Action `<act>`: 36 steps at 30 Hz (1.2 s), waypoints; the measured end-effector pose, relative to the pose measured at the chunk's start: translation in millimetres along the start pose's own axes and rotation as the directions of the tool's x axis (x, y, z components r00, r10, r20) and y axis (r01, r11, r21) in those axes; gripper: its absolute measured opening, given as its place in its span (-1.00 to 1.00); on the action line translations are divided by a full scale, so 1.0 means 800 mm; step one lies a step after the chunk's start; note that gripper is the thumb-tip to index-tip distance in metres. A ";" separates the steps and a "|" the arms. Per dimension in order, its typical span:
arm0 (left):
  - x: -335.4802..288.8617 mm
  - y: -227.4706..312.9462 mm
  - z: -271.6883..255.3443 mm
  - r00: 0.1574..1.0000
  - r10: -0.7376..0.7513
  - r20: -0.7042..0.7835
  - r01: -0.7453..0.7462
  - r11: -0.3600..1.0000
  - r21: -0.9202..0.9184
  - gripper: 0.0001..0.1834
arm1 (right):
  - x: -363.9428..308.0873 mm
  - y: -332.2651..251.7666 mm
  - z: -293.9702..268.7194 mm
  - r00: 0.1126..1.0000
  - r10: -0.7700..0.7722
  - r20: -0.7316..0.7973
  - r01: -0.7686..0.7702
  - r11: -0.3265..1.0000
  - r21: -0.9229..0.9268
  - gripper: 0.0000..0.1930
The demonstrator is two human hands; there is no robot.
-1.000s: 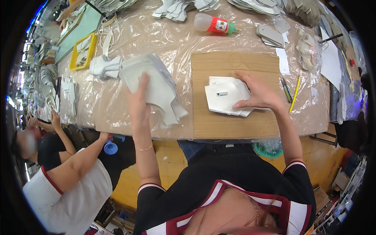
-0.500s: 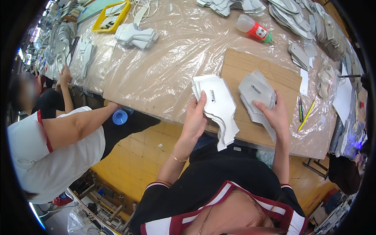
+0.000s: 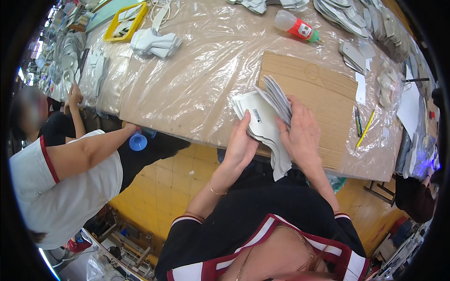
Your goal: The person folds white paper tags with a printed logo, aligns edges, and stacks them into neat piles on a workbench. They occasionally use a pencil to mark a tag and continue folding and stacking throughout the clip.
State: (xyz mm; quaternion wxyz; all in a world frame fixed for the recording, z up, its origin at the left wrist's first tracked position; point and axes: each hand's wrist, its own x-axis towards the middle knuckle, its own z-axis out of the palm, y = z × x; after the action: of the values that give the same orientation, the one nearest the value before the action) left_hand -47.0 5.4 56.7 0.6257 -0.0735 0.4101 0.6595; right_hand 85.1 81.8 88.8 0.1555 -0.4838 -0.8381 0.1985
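My left hand (image 3: 240,144) grips a stack of white cut pieces (image 3: 262,129), its thumb on top beside a small dark printed mark. The narrow ends of these pieces hang past the table edge toward me. In my right hand (image 3: 302,136) is a second stack of grey-white cut pieces (image 3: 276,97), tilted so that its layered edges show. The two stacks meet, with the grey-white one over the right side of the white one. Both are above the near left part of a brown cardboard sheet (image 3: 328,96); my right fingers hide part of the second stack.
A red-labelled glue bottle (image 3: 297,26) lies beyond the cardboard. Pens (image 3: 365,129) lie on its right. More cut pieces (image 3: 156,43) and a yellow tray (image 3: 108,33) are at the far left. A co-worker's arm (image 3: 89,157) reaches the table's left edge, near a blue funnel-like object (image 3: 138,142).
My right hand has carried its stack left, off the cardboard's middle, and turned it up on edge against the white stack. My left hand has moved slightly right.
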 end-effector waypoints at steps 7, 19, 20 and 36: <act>-0.015 0.000 0.046 0.996 -0.074 0.045 0.072 0.996 0.044 -0.54 | -0.001 0.012 -0.014 0.993 0.095 0.075 -0.099 0.993 0.063 -0.51; 0.016 0.037 0.052 0.888 -0.270 0.373 0.129 0.923 0.362 -0.30 | 0.034 0.038 -0.043 0.947 0.001 0.320 -0.035 0.994 0.101 0.22; 0.020 0.041 0.041 0.903 -0.304 0.304 0.162 0.896 0.414 -0.29 | 0.036 0.039 -0.039 0.955 0.020 0.295 -0.052 0.994 0.100 0.21; 0.063 0.004 -0.020 0.815 -0.146 0.561 0.290 0.941 -0.177 -0.11 | 0.051 0.033 -0.089 0.952 -0.168 0.255 0.051 0.911 0.409 -0.12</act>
State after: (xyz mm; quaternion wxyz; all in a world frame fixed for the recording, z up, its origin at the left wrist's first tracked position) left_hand -67.2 34.3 16.8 0.7728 -0.0111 0.1180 0.6235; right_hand 117.8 142.3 141.1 0.1394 -0.3603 -0.8196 0.4230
